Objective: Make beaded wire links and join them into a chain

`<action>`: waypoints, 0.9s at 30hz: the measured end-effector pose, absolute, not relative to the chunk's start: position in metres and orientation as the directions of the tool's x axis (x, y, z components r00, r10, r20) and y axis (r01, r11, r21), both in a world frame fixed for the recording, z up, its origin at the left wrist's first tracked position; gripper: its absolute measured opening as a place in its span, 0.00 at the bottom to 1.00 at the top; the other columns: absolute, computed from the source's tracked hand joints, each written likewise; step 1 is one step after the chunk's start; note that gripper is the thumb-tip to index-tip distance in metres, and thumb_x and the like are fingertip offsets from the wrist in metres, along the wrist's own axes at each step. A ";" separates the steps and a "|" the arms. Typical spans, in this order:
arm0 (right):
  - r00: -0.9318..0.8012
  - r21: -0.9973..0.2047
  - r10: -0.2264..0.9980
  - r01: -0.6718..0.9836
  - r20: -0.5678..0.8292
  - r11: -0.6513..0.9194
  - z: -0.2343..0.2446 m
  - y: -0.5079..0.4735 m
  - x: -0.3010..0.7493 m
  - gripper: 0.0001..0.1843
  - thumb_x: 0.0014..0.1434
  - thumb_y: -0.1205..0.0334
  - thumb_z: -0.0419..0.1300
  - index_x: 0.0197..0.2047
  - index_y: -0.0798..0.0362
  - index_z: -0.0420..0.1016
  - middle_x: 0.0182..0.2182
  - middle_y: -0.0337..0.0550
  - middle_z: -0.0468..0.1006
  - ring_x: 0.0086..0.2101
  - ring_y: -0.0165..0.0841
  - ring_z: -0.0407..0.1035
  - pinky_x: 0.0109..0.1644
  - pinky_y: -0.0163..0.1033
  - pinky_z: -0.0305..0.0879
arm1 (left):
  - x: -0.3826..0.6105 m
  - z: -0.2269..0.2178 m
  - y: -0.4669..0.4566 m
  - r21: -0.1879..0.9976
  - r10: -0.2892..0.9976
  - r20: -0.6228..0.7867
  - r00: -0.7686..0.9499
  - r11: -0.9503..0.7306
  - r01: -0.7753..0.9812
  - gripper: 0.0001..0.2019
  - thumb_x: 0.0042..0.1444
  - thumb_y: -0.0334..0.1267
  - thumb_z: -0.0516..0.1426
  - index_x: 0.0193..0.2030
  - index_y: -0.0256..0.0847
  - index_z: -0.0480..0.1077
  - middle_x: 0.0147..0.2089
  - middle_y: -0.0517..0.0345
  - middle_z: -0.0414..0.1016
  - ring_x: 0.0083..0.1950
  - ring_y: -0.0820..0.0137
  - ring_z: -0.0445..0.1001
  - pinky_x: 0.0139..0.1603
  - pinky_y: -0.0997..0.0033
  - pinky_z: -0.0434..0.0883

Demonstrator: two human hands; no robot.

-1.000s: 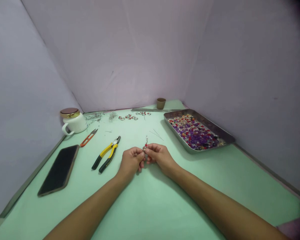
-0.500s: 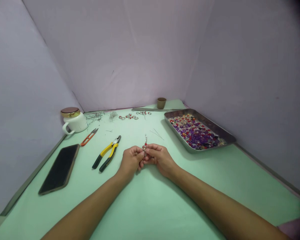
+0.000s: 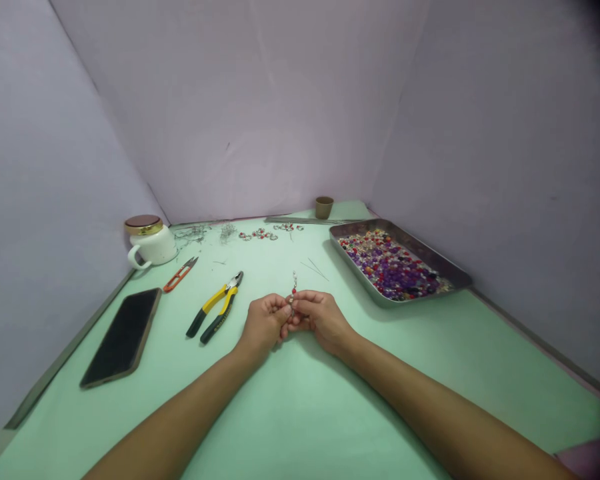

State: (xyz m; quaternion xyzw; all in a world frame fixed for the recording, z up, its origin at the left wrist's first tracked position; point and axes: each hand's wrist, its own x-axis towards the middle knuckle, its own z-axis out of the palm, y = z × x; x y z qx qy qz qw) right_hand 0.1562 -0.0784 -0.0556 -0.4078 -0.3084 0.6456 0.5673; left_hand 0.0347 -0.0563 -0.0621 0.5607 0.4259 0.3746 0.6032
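Note:
A short beaded wire strand (image 3: pixel 294 283) of clear and red beads stands up from between my fingertips at the middle of the table. My left hand (image 3: pixel 264 323) pinches its lower part, thumb against fingers. From the other side my right hand (image 3: pixel 325 321) grips the same strand close to a red bead. Both hands touch at the fingertips, which hide the strand's lower end. Just left of my left hand lie yellow-and-black pliers (image 3: pixel 217 308), jaws pointing away. Thin loose wires (image 3: pixel 315 269) rest beyond my right hand.
A metal tray (image 3: pixel 405 303) of mixed beads sits at right. Finished-looking beaded pieces (image 3: pixel 263 234), wire scraps (image 3: pixel 195 233), long wires (image 3: pixel 300 221) and a small brown cup (image 3: pixel 324 207) line the back. At left are a lidded white mug (image 3: pixel 155 247), orange thread snips (image 3: pixel 181 275) and a phone (image 3: pixel 123 340).
The view has shifted very slightly. Both hands keep their pinch on the beaded strand, with almost no visible movement of the fingers.

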 end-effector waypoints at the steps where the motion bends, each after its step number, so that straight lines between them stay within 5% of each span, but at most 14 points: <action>1: -0.018 -0.862 0.984 -0.480 -0.176 -0.163 -0.056 -0.078 0.156 0.06 0.39 0.68 0.63 0.25 0.60 0.73 0.14 0.37 0.71 0.17 0.25 0.65 0.23 0.32 0.69 | 0.035 -0.062 -0.056 0.996 0.931 -0.092 0.354 0.091 0.022 0.06 0.46 0.36 0.55 0.23 0.37 0.64 0.15 0.64 0.66 0.12 0.81 0.57 0.10 0.82 0.53; 16: -0.061 -0.894 0.991 -0.429 -0.116 -0.131 -0.057 -0.079 0.157 0.14 0.43 0.55 0.64 0.25 0.58 0.71 0.13 0.34 0.68 0.16 0.26 0.65 0.23 0.33 0.66 | 0.038 -0.055 -0.058 0.993 0.930 -0.114 0.349 0.112 0.024 0.09 0.46 0.37 0.54 0.20 0.36 0.64 0.11 0.65 0.62 0.11 0.81 0.55 0.10 0.82 0.51; 27: -0.023 -0.915 0.991 -0.382 -0.133 -0.132 -0.058 -0.078 0.152 0.14 0.42 0.56 0.65 0.25 0.58 0.70 0.13 0.33 0.68 0.16 0.25 0.64 0.24 0.34 0.66 | 0.038 -0.048 -0.064 0.994 0.946 -0.098 0.310 0.107 -0.012 0.07 0.45 0.34 0.54 0.19 0.36 0.63 0.10 0.65 0.62 0.10 0.83 0.52 0.12 0.82 0.49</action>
